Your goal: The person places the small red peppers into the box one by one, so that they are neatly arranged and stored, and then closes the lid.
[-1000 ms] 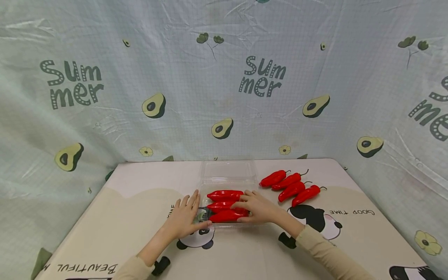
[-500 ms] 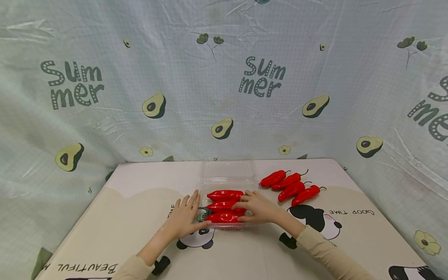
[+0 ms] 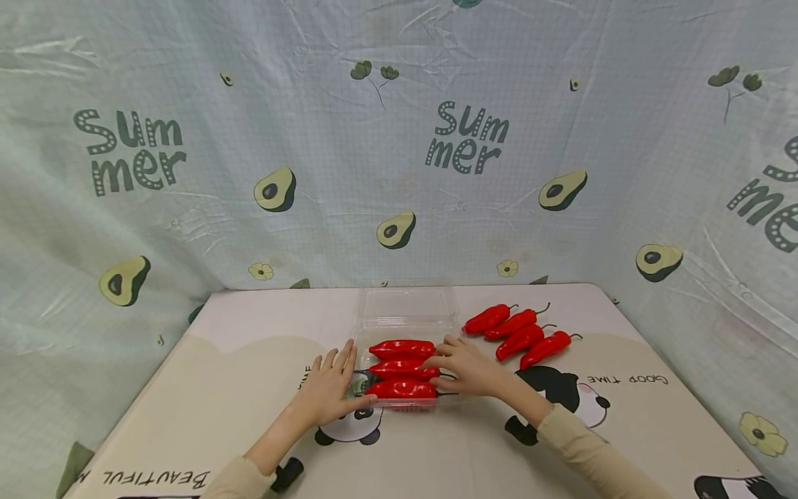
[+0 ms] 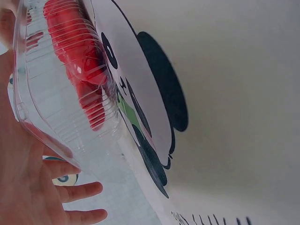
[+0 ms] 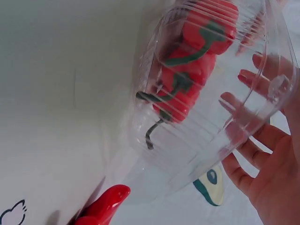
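Note:
A clear plastic clamshell box [image 3: 408, 330] stands before me with its lid [image 3: 408, 303] laid back. Inside, three red chili peppers [image 3: 402, 390] lie side by side across it, their green stems [image 5: 180, 84] toward the right wall. My left hand [image 3: 325, 388] rests along the box's left side, fingers straight and spread, thumb at the near left corner. On the opposite side, my right hand [image 3: 474, 371] reaches over the right rim with relaxed, spread fingers near the stem ends. Nothing is gripped by its fingers in the right wrist view.
Several more red chili peppers [image 3: 520, 336] lie in a slanted group on the table at the back right, just beyond the right hand. The table cover [image 3: 218, 402] has printed pandas and lettering. A printed curtain [image 3: 337, 173] stands behind the table and at both sides.
The nearest pepper has shifted slightly left and settled beside the others. My right hand has let go of the peppers and drawn back a little to the right. My left hand stays put.

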`<control>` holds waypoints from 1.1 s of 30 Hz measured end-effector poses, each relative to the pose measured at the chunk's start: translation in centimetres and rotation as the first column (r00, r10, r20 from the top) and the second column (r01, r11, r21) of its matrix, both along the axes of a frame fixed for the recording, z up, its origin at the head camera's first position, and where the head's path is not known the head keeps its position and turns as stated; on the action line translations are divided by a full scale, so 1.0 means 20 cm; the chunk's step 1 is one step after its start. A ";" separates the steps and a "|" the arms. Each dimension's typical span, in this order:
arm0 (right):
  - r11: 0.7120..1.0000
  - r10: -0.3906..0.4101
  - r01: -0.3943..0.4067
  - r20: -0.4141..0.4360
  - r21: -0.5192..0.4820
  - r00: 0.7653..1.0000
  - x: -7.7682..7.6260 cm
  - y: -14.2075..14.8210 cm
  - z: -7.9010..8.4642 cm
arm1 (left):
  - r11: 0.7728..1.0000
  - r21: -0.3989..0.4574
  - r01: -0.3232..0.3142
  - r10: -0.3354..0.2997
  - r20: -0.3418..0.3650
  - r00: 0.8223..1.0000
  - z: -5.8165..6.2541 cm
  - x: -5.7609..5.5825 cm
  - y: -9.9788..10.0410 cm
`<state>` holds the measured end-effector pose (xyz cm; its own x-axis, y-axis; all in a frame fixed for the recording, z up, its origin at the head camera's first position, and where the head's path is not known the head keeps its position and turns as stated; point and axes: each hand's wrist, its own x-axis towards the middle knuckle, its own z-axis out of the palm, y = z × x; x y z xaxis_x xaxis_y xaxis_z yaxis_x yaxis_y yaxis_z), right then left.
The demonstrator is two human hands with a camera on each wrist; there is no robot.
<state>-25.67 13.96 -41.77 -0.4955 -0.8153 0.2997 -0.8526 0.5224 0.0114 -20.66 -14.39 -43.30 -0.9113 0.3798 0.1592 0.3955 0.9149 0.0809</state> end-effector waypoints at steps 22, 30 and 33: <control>0.995 -0.034 0.019 -0.157 -0.094 0.987 -0.01 0.20 -0.01 | 1.000 0.005 0.008 -0.008 -0.003 1.000 0.00 0.01 0.00; 0.991 -0.097 0.075 -0.214 -0.113 0.972 -0.02 0.33 -0.05 | 1.000 0.005 0.005 -0.005 -0.011 1.000 0.00 0.00 0.00; 0.990 -0.112 0.087 -0.230 -0.115 0.967 -0.03 0.39 -0.05 | 1.000 0.005 0.005 -0.005 -0.011 1.000 0.00 0.00 0.00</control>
<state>-26.24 21.68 -42.74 -0.4781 -0.7240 0.4973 -0.7761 0.6133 0.1467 -20.61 -14.45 -43.40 -0.9075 0.3834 0.1713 0.4008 0.9126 0.0807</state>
